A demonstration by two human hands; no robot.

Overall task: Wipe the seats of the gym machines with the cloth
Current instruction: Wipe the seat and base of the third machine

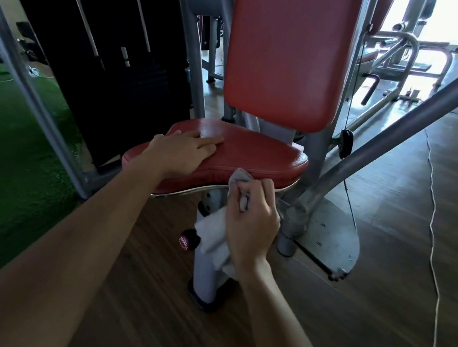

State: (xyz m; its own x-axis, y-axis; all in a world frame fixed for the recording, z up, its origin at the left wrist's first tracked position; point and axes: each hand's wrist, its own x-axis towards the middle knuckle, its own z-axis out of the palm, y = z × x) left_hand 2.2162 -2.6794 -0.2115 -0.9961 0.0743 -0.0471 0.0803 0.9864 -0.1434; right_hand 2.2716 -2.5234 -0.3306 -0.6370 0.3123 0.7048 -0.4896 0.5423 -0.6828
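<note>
Right hand (250,227) tight around cloth (211,237) at seat (255,153) edge (left hand (181,152) flat atop)

The scene is lit by strong daylight from the windows (432,34) at the upper right, where detail is blown out to white. A pale sheen is thrown across the seat (253,150) and the floor (390,197). The weight stack (108,45) at the upper left is left almost black. The frame bar (31,91) is bowed by the wide lens, the 2 forearms (71,241) are stretched, and slight softness is seen throughout.
</note>
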